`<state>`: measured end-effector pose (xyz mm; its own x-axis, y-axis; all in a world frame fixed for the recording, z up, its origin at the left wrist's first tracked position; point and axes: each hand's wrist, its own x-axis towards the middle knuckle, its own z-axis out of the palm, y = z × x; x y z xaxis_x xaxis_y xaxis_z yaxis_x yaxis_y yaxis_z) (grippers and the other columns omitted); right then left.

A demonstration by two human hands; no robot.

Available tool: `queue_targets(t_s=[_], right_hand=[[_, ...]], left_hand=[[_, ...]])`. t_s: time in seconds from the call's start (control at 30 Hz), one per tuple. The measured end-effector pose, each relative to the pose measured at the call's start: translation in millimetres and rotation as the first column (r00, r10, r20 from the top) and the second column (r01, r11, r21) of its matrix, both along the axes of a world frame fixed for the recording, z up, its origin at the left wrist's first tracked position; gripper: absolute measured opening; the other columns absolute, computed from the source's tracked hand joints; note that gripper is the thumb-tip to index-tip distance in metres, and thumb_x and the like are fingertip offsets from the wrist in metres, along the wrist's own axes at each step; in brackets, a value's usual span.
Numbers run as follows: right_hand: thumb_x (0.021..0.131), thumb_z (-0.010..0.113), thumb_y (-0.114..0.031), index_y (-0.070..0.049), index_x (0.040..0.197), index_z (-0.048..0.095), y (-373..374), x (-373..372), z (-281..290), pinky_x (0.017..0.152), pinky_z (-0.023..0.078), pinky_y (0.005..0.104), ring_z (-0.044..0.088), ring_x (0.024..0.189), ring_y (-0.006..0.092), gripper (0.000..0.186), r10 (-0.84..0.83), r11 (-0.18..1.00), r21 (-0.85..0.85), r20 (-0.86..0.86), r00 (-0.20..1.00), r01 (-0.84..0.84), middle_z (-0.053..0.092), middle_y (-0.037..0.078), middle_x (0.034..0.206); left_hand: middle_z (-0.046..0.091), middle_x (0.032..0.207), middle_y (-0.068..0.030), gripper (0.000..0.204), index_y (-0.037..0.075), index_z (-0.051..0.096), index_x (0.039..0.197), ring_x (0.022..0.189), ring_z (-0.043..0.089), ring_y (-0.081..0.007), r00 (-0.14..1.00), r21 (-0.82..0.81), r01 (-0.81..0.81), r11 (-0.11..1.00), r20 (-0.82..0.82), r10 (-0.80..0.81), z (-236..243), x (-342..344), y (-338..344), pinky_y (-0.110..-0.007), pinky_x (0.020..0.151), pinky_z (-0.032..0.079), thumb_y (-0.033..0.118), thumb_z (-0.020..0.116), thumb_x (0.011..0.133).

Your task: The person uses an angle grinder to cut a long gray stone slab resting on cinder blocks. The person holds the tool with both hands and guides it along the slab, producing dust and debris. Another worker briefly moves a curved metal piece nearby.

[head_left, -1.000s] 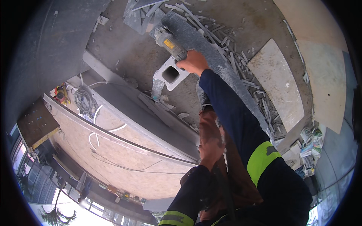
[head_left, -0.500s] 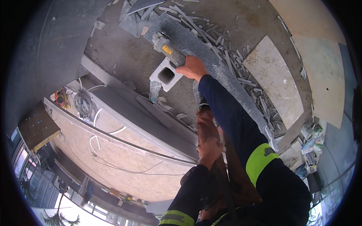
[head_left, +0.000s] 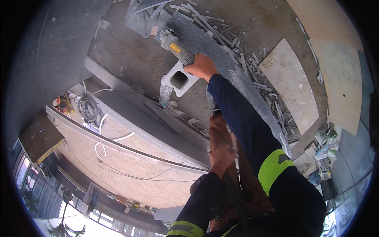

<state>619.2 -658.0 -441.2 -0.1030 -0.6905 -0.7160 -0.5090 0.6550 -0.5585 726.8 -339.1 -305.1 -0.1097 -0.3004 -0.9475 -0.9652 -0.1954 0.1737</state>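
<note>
My right hand point(head_left: 202, 67) is closed around the rear body of a grey handheld power cutter with a yellow label point(head_left: 174, 46). Its thin blade meets the long grey stone slab point(head_left: 225, 65) near the slab's far end. Below the tool sits a pale hollow block point(head_left: 188, 83) with a square hole. My left hand point(head_left: 222, 156) lies on my brown trouser leg point(head_left: 221, 128), holding no visible thing. Its fingers are only partly distinct. A shoe shows just past that leg, beside the slab.
Narrow stone offcuts point(head_left: 241, 53) litter the slab's right side, by a loose pale panel point(head_left: 290, 85). A ledge with a coiled cable point(head_left: 89, 110) runs along the left. Crumpled bags point(head_left: 325, 152) lie at the right, and a dark brown box point(head_left: 41, 132) stands far left.
The view has shifted slightly, so the floor, block and slab appear a little further right. The cutter has moved slightly left relative to the block. My left hand stays on my leg.
</note>
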Motion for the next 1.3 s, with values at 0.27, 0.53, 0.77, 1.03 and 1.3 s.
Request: queue_targets(t_s=[0.27, 0.53, 0.77, 1.03, 1.3], right_hand=[[0.074, 0.081, -0.036, 0.007, 0.116, 0.074, 2.4, -1.5, -2.7, 0.091, 0.061, 0.0486, 0.077, 0.105, 0.0451, 0.061, 0.024, 0.999, -0.039, -0.044, 0.999, -0.025, 0.077, 0.03, 0.112], [0.074, 0.083, -0.039, 0.009, 0.119, 0.072, 21.7, -4.9, 0.8, 0.093, 0.06, 0.0488, 0.076, 0.107, 0.0455, 0.066, 0.019, 0.999, -0.028, -0.017, 1.0, -0.019, 0.077, 0.03, 0.111], [0.074, 0.083, -0.04, 0.005, 0.12, 0.074, 25.7, -7.6, 2.8, 0.094, 0.06, 0.0497, 0.075, 0.112, 0.044, 0.065, 0.035, 0.999, -0.006, -0.018, 0.999, -0.035, 0.077, 0.028, 0.116], [0.075, 0.083, -0.039, 0.003, 0.119, 0.075, 34.3, -12.6, 3.2, 0.095, 0.06, 0.0495, 0.075, 0.112, 0.0441, 0.062, 0.039, 0.999, -0.03, -0.03, 0.999, -0.04, 0.077, 0.027, 0.116], [0.076, 0.082, -0.04, 0.004, 0.118, 0.074, 33.2, -9.8, 5.4, 0.095, 0.06, 0.0487, 0.075, 0.111, 0.0442, 0.062, 0.041, 0.999, -0.023, -0.044, 0.998, -0.042, 0.077, 0.028, 0.116]], left_hand=[[0.074, 0.128, -0.0034, 0.038, 0.016, 0.079, 0.115, 0.139, 0.055, -0.0306, 0.999, 0.068, 0.027, 0.997, -0.034, -0.025, 0.9, 8.6, -25.8, -0.049, 0.107, 0.054, 0.047, 0.071, 0.094], [0.074, 0.128, -0.0041, 0.042, 0.017, 0.078, 0.117, 0.139, 0.055, -0.0306, 1.0, 0.035, 0.022, 0.999, -0.017, -0.022, -3.6, 10.9, -5.0, -0.052, 0.107, 0.053, 0.052, 0.071, 0.094], [0.073, 0.128, -0.0043, 0.043, 0.017, 0.079, 0.117, 0.139, 0.054, -0.0325, 0.998, 0.042, 0.059, 0.997, -0.018, -0.059, -2.8, 5.3, 15.6, -0.054, 0.107, 0.051, 0.053, 0.069, 0.096], [0.072, 0.13, -0.0048, 0.043, 0.017, 0.079, 0.116, 0.141, 0.052, -0.0342, 0.999, -0.034, 0.051, 0.998, -0.015, -0.052, -2.4, 4.0, 30.2, -0.055, 0.108, 0.051, 0.053, 0.068, 0.096], [0.071, 0.135, -0.0077, 0.047, 0.015, 0.077, 0.121, 0.137, 0.06, -0.0334, 1.0, 0.052, 0.016, 0.999, -0.007, -0.016, 2.4, -0.4, 15.9, -0.057, 0.11, 0.048, 0.054, 0.063, 0.099]])
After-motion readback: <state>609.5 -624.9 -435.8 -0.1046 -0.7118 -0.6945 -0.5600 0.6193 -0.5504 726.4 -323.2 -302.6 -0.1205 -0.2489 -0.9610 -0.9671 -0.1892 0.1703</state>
